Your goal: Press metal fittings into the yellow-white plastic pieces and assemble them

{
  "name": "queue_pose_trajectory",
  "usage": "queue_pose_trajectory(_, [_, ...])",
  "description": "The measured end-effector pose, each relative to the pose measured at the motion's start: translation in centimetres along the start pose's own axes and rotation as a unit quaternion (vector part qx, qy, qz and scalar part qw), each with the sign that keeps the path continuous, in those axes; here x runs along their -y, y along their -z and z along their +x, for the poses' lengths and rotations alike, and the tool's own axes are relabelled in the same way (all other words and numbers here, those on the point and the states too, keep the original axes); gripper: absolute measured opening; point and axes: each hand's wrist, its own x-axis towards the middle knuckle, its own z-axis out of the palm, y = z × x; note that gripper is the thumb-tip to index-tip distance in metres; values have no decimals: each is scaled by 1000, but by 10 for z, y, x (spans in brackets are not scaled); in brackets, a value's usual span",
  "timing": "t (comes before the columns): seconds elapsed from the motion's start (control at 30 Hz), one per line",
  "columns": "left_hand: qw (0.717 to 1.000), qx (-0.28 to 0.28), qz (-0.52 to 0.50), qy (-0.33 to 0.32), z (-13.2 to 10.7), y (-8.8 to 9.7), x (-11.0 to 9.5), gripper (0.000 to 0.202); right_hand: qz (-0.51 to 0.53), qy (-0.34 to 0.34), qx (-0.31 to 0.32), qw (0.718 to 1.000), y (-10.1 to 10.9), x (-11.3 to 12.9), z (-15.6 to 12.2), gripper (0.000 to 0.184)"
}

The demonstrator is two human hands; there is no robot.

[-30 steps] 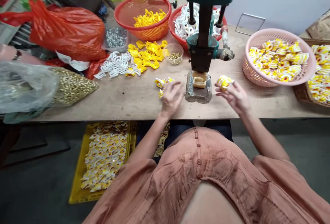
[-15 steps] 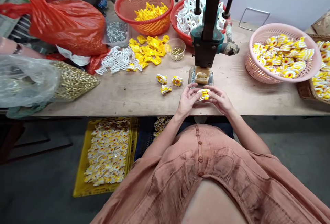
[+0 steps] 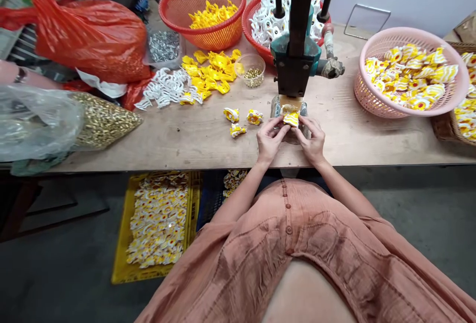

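Observation:
A small yellow-and-white striped plastic piece is pinched between my two hands at the front of the press block. My left hand grips its left side with thumb and fingers. On its right side, my right hand holds it the same way. Straight above stands the green press, its dark head close over the block. Left of my hands lie three similar yellow-and-white pieces on the wooden table. The underside of the held piece is hidden.
Behind are a red basket of yellow parts, white parts in another basket, and a clear cup of brass bits. A pink basket of striped pieces stands right. Bags crowd the left; a yellow crate sits below.
Both hands have moved forward, away from my body, carrying the striped piece up to the press block. Its striped side now faces up. The view has shifted slightly.

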Motion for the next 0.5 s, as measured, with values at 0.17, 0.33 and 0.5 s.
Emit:
queue_pose_trajectory(0.17, [991,-32,100,-82,17,-6,6,36,-21,-50,0,999,-9,-1,9,42])
queue_pose_trajectory(0.33, [990,-46,98,-89,35,-11,15,38,-18,-82,17,996,-21,-9,26,41])
queue_pose_trajectory(0.5, [987,-63,108,-104,54,-9,24,37,-46,-59,26,997,-27,-24,38,38])
